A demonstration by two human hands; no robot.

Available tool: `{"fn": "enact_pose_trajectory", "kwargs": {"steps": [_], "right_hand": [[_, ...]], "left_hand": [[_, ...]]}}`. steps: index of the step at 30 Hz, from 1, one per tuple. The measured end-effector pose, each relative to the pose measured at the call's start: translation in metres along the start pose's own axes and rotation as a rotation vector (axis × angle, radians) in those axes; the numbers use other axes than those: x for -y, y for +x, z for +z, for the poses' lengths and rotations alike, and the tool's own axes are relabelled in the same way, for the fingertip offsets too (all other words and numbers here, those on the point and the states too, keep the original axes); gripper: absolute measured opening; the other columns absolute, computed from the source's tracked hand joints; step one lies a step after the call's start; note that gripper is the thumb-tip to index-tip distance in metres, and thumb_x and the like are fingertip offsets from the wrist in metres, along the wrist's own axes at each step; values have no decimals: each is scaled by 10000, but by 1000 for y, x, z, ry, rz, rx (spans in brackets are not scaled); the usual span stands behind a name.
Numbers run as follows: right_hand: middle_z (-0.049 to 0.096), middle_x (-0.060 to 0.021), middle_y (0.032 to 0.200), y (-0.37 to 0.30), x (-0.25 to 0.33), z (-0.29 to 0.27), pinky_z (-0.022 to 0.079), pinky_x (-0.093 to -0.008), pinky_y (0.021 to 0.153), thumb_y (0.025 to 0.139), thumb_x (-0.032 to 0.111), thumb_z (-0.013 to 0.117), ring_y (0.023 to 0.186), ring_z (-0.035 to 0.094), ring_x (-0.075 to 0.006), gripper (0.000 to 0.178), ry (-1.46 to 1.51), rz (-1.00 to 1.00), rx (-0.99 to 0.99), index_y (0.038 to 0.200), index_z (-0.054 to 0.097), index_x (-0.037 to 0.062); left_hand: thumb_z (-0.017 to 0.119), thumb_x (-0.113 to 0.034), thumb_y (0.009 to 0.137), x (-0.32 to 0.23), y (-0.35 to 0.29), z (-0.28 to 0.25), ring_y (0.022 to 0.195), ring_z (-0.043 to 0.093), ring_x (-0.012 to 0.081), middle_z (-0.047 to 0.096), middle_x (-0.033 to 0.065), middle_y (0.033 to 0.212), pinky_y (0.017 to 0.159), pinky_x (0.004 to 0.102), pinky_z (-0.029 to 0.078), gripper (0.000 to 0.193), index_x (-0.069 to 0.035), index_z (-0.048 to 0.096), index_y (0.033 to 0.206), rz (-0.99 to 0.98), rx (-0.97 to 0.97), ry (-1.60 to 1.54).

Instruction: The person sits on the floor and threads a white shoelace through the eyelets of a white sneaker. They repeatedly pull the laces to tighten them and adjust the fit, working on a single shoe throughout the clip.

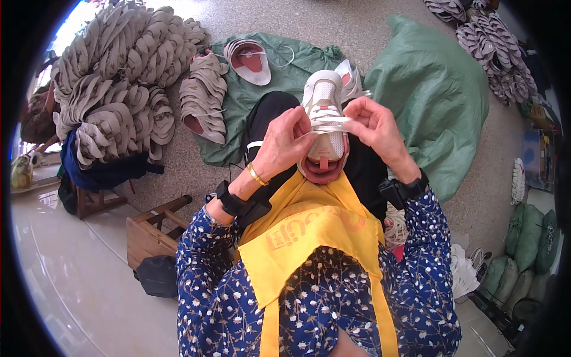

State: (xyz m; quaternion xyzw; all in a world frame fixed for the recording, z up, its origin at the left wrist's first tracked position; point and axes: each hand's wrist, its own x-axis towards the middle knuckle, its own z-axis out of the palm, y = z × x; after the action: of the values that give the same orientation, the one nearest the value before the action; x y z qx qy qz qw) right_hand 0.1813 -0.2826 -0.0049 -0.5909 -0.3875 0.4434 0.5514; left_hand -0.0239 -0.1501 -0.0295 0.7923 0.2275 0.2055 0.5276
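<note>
A white and beige sneaker upper (324, 92) with a dusty pink collar and heel tab rests over my lap, its toe pointing away from me. White shoelace (330, 124) crosses its front in several rows. My left hand (284, 140) is closed in a pinch at the left side of the lacing. From the right, my right hand (376, 128) pinches the lace between thumb and fingers. The lace strands run between both hands, and the exact grip of the left fingertips is partly hidden.
Ahead on a green sheet (285, 44) lies another upper (247, 62), with a stack of uppers (202, 107) beside it. Large piles of uppers (125, 65) stand at left. A wooden stool (148, 235) is near my left elbow; a green sack (431, 101) fills the right.
</note>
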Motion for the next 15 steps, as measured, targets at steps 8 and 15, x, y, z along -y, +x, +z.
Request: {"fn": "enact_pose_trajectory", "kwargs": {"steps": [8, 15], "right_hand": [[662, -39, 913, -4, 14, 13, 489, -270, 637, 774, 38, 815, 677, 545, -88, 373, -549, -32, -43, 1094, 623, 18], [668, -87, 889, -2, 8, 19, 508, -321, 657, 763, 32, 729, 674, 593, -174, 303, -628, -85, -106, 1044, 616, 9]], "left_hand": [[748, -55, 882, 18, 3, -1, 629, 549, 37, 616, -1, 722, 560, 240, 437, 191, -28, 560, 864, -176, 18, -360], [695, 16, 925, 1, -14, -46, 761, 466, 22, 498, -50, 840, 666, 194, 415, 171, -55, 540, 920, -104, 138, -162]]}}
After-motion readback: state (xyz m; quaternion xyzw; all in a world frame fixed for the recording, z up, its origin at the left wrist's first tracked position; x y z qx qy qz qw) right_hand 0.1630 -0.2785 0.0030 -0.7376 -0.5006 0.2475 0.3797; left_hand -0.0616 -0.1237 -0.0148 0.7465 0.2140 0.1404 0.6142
